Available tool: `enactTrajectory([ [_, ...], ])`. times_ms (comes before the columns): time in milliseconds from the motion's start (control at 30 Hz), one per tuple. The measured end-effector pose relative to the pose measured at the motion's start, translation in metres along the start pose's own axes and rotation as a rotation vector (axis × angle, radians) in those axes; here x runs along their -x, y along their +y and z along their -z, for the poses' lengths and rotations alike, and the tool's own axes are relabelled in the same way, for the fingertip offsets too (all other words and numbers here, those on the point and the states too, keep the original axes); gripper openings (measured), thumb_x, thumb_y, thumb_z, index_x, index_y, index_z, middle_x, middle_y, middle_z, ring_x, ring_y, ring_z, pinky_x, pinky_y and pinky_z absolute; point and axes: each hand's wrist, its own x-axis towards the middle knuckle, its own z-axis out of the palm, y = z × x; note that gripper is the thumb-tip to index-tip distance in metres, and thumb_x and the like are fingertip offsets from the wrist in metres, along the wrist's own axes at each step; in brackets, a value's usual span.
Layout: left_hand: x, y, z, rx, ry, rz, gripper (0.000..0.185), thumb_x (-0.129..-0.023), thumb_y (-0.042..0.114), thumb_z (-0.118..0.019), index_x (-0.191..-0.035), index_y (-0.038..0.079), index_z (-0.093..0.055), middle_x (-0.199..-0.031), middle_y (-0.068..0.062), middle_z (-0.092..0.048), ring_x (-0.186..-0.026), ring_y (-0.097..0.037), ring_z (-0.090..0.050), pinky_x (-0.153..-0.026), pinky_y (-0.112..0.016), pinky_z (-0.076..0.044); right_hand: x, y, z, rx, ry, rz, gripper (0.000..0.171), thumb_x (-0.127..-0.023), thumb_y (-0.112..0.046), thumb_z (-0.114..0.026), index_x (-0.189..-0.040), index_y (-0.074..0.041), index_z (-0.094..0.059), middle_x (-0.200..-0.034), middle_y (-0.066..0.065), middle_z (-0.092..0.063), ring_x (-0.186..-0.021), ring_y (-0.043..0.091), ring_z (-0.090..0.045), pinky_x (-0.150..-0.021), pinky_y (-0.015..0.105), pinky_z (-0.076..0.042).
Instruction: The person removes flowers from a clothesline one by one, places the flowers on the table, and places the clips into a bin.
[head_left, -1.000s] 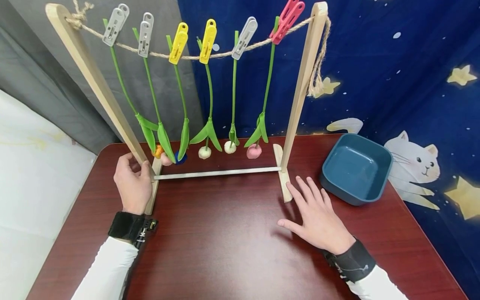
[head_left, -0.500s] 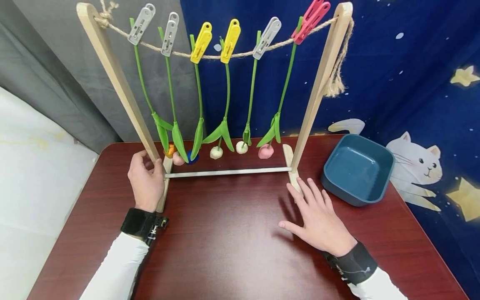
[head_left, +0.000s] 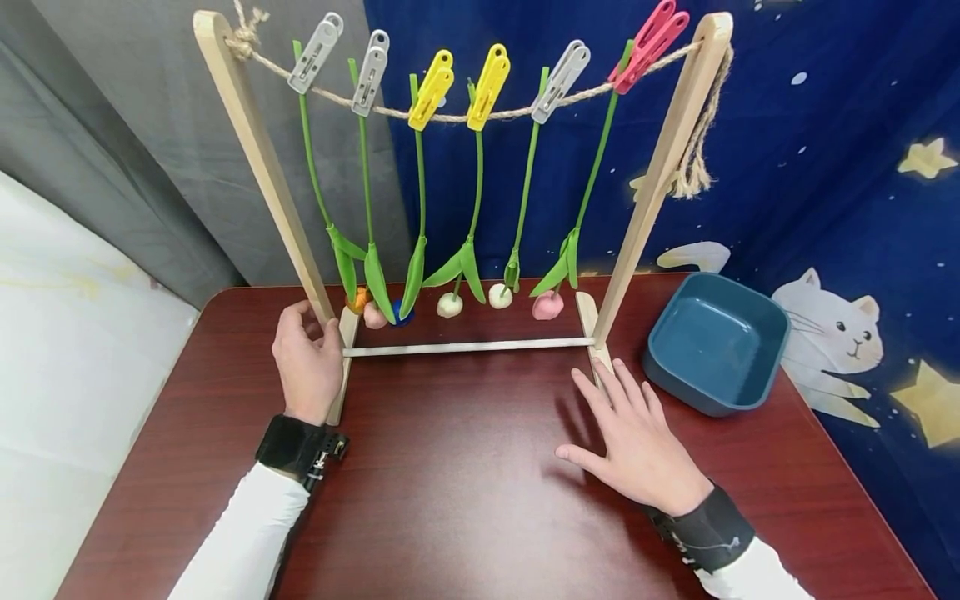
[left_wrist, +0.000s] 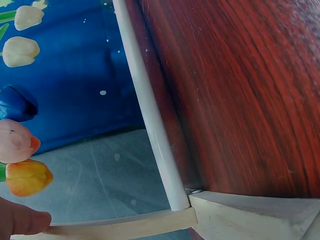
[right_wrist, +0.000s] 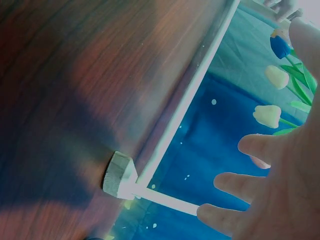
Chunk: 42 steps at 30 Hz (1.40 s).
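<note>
A wooden rack stands on the dark red table [head_left: 465, 500]. A rope [head_left: 450, 115] runs between its two posts, with several clothes pegs that hold artificial tulips [head_left: 468, 267] head down. My left hand [head_left: 309, 329] grips the left post [head_left: 270, 175] near its base, thumb on one side and fingers on the other. My right hand [head_left: 611, 379] lies flat on the table with fingers spread, fingertips at the rack's right foot [head_left: 587, 312]. In the left wrist view a fingertip [left_wrist: 22, 222] is below the orange tulip head [left_wrist: 27, 177]. In the right wrist view my fingers [right_wrist: 260, 190] hover near the foot [right_wrist: 119, 175].
A dark blue square basin [head_left: 712, 342] with nothing in it sits at the right, close to the rack's right foot. A white dowel [head_left: 465, 346] joins the two feet. A blue star-patterned cloth [head_left: 825, 125] hangs behind; a grey curtain [head_left: 112, 125] is at the left.
The rack has slid to the right across the table, with my left hand on its left post. Its right foot is now nearer the basin. My right hand has stayed in place.
</note>
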Motion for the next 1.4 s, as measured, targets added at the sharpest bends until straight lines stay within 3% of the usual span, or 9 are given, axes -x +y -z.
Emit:
enactTrajectory([
  [167,0.002,0.000,0.003,0.000,-0.007,0.001,0.034,-0.101,0.003,-0.069,-0.131,-0.008,-0.058,-0.119,-0.026,-0.064,-0.103,-0.037,-0.072,-0.085,-0.052,-0.061,-0.002,-0.005,0.003,0.004,0.011,0.020,0.107,-0.088,-0.082,-0.063,-0.167,-0.016,-0.033,-0.172,0.018,-0.026,-0.158,0.045,-0.018,-0.116,0.075,-0.023],
  [433,0.001,0.008,0.011,0.004,0.008,-0.040,0.038,-0.100,0.004,-0.067,-0.135,-0.008,-0.056,-0.121,-0.024,-0.061,-0.106,-0.031,-0.069,-0.086,-0.046,-0.060,-0.014,-0.019,0.023,0.003,0.020,0.096,0.103,-0.091,-0.081,-0.060,-0.166,-0.014,-0.037,-0.169,0.017,-0.033,-0.157,0.042,-0.027,-0.119,0.067,-0.029],
  [567,0.000,0.019,0.018,0.028,0.049,-0.073,0.039,-0.099,0.003,-0.064,-0.136,-0.007,-0.056,-0.125,-0.022,-0.059,-0.111,-0.029,-0.065,-0.089,-0.045,-0.058,-0.024,-0.027,0.037,0.003,0.067,0.174,0.100,-0.092,-0.078,-0.063,-0.164,-0.013,-0.040,-0.164,0.017,-0.042,-0.152,0.041,-0.037,-0.116,0.064,-0.037],
  [800,-0.003,0.046,0.026,0.095,0.163,-0.179,0.037,-0.098,0.004,-0.066,-0.133,-0.002,-0.059,-0.125,-0.019,-0.059,-0.110,-0.028,-0.061,-0.090,-0.030,-0.049,-0.045,-0.047,0.070,-0.019,0.092,0.256,0.099,-0.091,-0.078,-0.064,-0.163,-0.012,-0.043,-0.158,0.014,-0.050,-0.139,0.033,-0.053,-0.108,0.058,-0.048],
  [933,-0.006,0.063,0.030,0.116,0.202,-0.266,0.037,-0.097,0.002,-0.068,-0.133,-0.003,-0.061,-0.125,-0.021,-0.060,-0.108,-0.029,-0.061,-0.090,-0.031,-0.049,-0.060,-0.061,0.095,-0.051,0.162,0.340,0.092,-0.092,-0.070,-0.070,-0.159,-0.011,-0.047,-0.153,0.013,-0.055,-0.133,0.032,-0.058,-0.109,0.056,-0.049],
  [1100,-0.012,0.087,0.034,0.118,0.219,-0.368,0.040,-0.098,0.001,-0.069,-0.137,-0.001,-0.061,-0.127,-0.020,-0.061,-0.110,-0.030,-0.062,-0.092,-0.032,-0.050,-0.079,-0.084,0.131,-0.090,0.319,0.469,0.080,-0.091,-0.054,-0.082,-0.153,-0.010,-0.055,-0.138,0.012,-0.065,-0.121,0.029,-0.065,-0.103,0.051,-0.054],
  [1233,-0.018,0.106,0.035,0.145,0.211,-0.410,0.041,-0.101,0.005,-0.068,-0.141,0.000,-0.061,-0.130,-0.019,-0.062,-0.115,-0.029,-0.062,-0.096,-0.036,-0.053,-0.097,-0.106,0.161,-0.080,0.435,0.560,0.074,-0.090,-0.045,-0.085,-0.148,-0.007,-0.060,-0.131,0.013,-0.068,-0.106,0.025,-0.068,-0.095,0.046,-0.058],
  [1400,-0.029,0.127,0.034,0.164,0.207,-0.432,0.044,-0.102,0.005,-0.067,-0.145,0.001,-0.060,-0.134,-0.019,-0.061,-0.121,-0.026,-0.062,-0.100,-0.039,-0.054,-0.123,-0.131,0.196,-0.051,0.526,0.630,0.066,-0.094,-0.042,-0.082,-0.143,-0.002,-0.063,-0.129,0.017,-0.069,-0.112,0.030,-0.065,-0.100,0.045,-0.054],
])
